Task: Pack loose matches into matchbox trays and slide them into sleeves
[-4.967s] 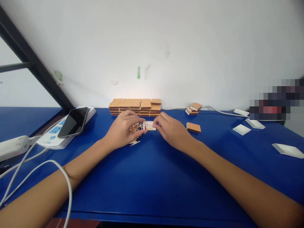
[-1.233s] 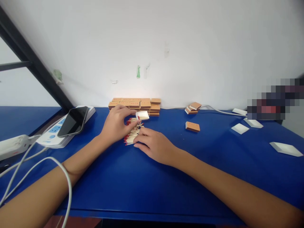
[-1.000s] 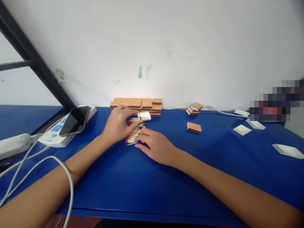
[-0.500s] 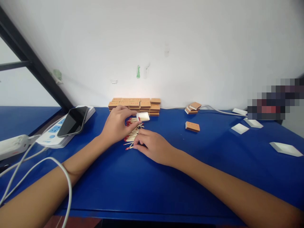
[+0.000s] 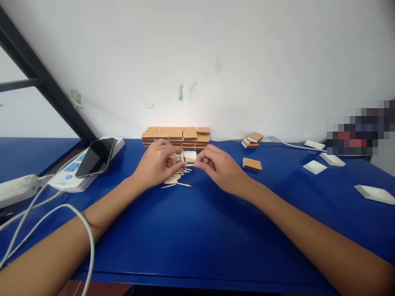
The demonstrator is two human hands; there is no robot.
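Observation:
A small white matchbox tray (image 5: 190,155) with a few matches inside lies just in front of the stacked boxes. The thumb and index finger of my left hand (image 5: 157,162) close on the tray's left side. At the tray's near edge, my right hand (image 5: 220,166) pinches matches (image 5: 190,165) by their right ends, their heads pointing left toward my left thumb; I cannot tell exactly how many. A loose heap of red-headed matches (image 5: 175,176) spreads below and partly behind my left hand.
Stacked orange matchboxes (image 5: 173,135) stand against the wall. To the right are a single matchbox (image 5: 252,164), a small pile of matchbox pieces (image 5: 253,139) and several white trays (image 5: 314,167). On the left, a phone (image 5: 96,157) rests on a power strip (image 5: 69,181); a white cable (image 5: 89,242) loops over my left forearm.
My right hand has moved up and right from the heap to the tray, bringing matches with it. My left hand stays at the tray. Some matches in the heap have shifted.

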